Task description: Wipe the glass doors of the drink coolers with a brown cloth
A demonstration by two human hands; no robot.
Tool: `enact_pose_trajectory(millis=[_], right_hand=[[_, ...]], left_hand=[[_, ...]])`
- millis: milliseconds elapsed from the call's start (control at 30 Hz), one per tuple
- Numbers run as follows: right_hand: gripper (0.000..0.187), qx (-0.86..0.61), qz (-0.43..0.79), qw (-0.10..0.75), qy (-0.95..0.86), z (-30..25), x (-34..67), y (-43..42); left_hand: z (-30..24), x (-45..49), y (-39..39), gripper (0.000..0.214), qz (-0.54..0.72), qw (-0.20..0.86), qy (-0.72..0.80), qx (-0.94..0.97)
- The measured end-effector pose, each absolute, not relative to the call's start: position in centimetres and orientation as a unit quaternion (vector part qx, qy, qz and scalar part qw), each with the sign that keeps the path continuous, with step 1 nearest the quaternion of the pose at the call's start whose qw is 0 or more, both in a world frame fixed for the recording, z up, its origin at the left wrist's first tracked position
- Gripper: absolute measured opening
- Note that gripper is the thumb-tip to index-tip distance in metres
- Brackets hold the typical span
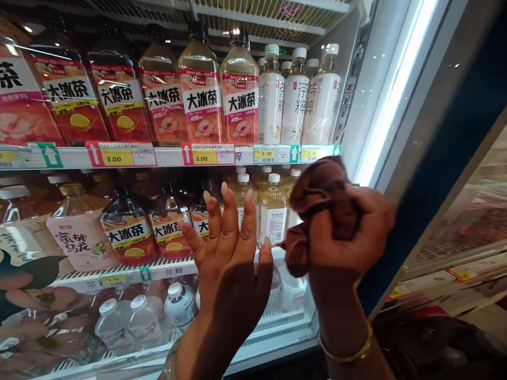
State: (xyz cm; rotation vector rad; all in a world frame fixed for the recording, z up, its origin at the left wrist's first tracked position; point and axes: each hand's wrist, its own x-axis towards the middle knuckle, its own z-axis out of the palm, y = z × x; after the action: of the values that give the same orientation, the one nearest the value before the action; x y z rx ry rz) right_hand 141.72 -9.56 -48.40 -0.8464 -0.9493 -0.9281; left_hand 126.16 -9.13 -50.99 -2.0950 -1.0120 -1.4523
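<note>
Cloth, dark brown (308,201), bunched in the right hand (357,230), raised in front of the right part of a drinks cooler's glass door. Right fingers curled in and pressed round the folds; loose cloth bulges out on the left of the fist and a corner hangs below. Whether the cloth meets the glass: cannot tell. Gold bangle (349,356) on that wrist.

Left hand (232,265) just left of the cloth, back of hand toward the viewer, nothing in it. Fingers spread and pointing up, slightly bent, thumb apart on the right side. Contact with the glass: cannot tell. Pale bangle (170,373) at the wrist.

Behind the glass, upper shelf: row of 大冰茶 tea bottles (202,98), dark caps; at its right end, white-capped 茶粹 bottles (294,104). Price tags along the shelf edge, one reading 3.00 (114,157).

Middle shelf: 蜜桃乌龙 bottle (81,233), more 大冰茶 beside it, and a white-capped amber bottle (273,210) between left hand and cloth. Bottom shelf: clear white-capped bottles (113,320).

Light strip (400,84), bright white, along the cooler's right side.
</note>
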Motion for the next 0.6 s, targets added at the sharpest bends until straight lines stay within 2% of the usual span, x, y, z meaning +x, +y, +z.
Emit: enact_pose_trajectory(millis=[167,433,600], right_hand=[[0.026,-0.379,-0.402,0.645,-0.528,-48.8,137.8,-9.9],[0.027,-0.374,-0.397,0.711,-0.444,-47.7,140.2,-9.5],[0.026,-0.393,-0.395,0.655,-0.510,-48.7,136.7,-9.8]], left_hand=[[-51.1,125.4,-8.6,0.077,-0.535,0.209,-0.326,-0.750],[-50.3,124.6,-8.7,0.079,-0.542,0.203,-0.355,-0.734],[-50.2,124.8,-8.8,0.076,-0.559,0.192,-0.345,-0.729]])
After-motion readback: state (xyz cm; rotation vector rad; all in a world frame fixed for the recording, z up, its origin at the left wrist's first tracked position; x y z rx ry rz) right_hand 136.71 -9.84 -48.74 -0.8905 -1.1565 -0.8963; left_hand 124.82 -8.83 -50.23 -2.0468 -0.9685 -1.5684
